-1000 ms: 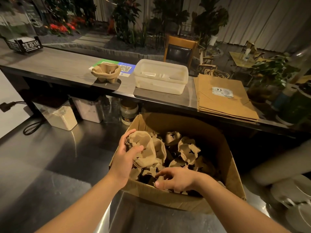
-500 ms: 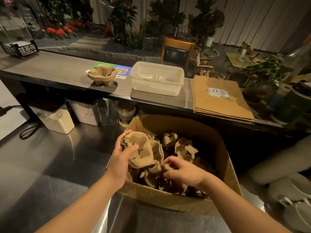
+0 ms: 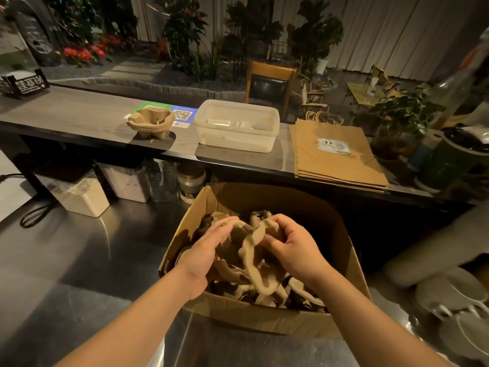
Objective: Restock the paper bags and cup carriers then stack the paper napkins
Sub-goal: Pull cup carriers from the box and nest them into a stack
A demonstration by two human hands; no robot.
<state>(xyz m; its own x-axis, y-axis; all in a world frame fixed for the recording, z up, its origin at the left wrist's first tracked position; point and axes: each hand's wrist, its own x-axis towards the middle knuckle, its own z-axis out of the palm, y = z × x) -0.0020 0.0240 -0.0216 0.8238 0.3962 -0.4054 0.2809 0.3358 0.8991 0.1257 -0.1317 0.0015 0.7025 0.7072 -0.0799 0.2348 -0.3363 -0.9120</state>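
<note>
I am gripping nested cup carriers (image 3: 254, 250) with left hand (image 3: 203, 250) and right hand (image 3: 291, 245), fingers curled, lower centre, over the box (image 3: 354, 263); interlocked pulp may snag and tear.

We have one wide head-worn view, angled forward and down from close above the open brown cardboard box (image 3: 264, 317). The long grey wooden counter (image 3: 79, 115) spans ten to two o'clock, farther off.
</note>
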